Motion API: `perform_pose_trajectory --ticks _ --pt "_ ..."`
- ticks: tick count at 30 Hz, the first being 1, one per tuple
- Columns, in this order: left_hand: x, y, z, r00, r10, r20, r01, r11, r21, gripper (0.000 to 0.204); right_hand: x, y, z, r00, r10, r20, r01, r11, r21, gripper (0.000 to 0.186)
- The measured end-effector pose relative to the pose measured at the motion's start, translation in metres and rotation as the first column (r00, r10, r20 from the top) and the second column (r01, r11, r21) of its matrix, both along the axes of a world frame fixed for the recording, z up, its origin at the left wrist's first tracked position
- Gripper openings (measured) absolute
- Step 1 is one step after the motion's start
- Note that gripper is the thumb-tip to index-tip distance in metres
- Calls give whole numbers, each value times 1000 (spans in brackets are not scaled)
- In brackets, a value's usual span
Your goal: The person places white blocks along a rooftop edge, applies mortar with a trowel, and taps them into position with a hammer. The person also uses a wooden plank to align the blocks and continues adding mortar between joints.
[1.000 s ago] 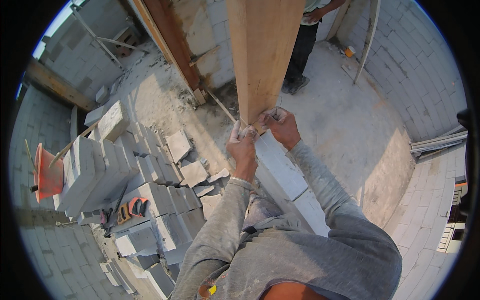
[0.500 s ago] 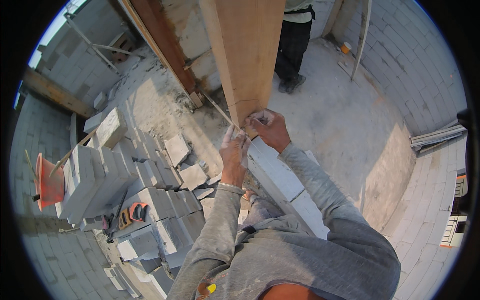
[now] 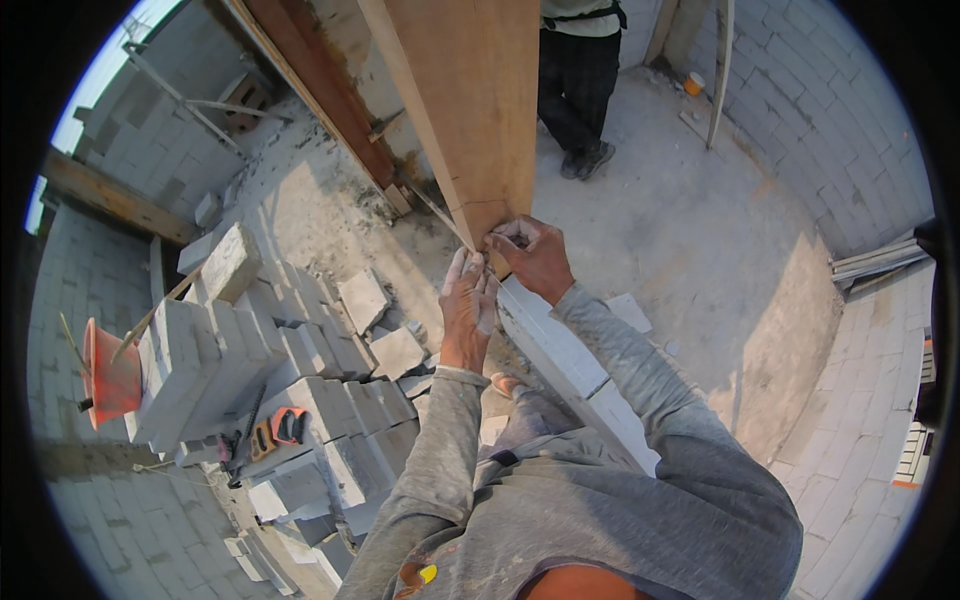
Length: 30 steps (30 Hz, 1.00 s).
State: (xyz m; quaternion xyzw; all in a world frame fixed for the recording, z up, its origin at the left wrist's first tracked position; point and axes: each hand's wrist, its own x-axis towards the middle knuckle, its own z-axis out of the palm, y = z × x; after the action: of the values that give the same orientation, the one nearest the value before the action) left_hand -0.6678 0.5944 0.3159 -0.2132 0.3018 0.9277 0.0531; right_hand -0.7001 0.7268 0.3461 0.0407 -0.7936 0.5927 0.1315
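An upright wooden board (image 3: 470, 120) stands at top centre, with a dark thin line across its lower part. Its foot is just behind a narrow wall of pale blocks (image 3: 570, 350). My left hand (image 3: 466, 310) is raised at the board's lower left corner, fingers bunched beside a thin strip (image 3: 430, 205); what they grip is unclear. My right hand (image 3: 532, 258) is closed at the lower right of the board, thumb and finger pinched on something small that is hidden.
A co-worker's legs (image 3: 570, 85) stand behind the board. Left are stacked blocks (image 3: 200, 355), an orange bucket (image 3: 110, 370), tools (image 3: 275, 430) and broken pieces (image 3: 395, 350). Block walls (image 3: 820, 120) surround the floor. An orange tub (image 3: 693, 85) and metal lengths (image 3: 880, 260) lie right.
The board and both hands have shifted leftward in the view as the camera moved. My fingers remain at the board's lower end, with slight movement of the right ones.
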Motion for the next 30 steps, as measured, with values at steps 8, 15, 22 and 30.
perform_pose_trajectory --ticks 8,15,22,30 --pt "-7 0 -6 1000 -15 23 17 998 -59 64 0 4 -5 999 3 -39 -5 999 -47 20" --pt "0 5 -4 999 21 -49 -28 988 -150 63 -2 6 -7 1000 -28 -12 28 999 31 23" --pt "15 -24 10 980 -174 -98 140 948 -287 59 3 14 -10 1000 2 19 -3 996 93 36" --pt "35 -31 -4 966 -206 -157 76 805 -588 58 3 9 -17 998 -47 43 44 996 73 34"
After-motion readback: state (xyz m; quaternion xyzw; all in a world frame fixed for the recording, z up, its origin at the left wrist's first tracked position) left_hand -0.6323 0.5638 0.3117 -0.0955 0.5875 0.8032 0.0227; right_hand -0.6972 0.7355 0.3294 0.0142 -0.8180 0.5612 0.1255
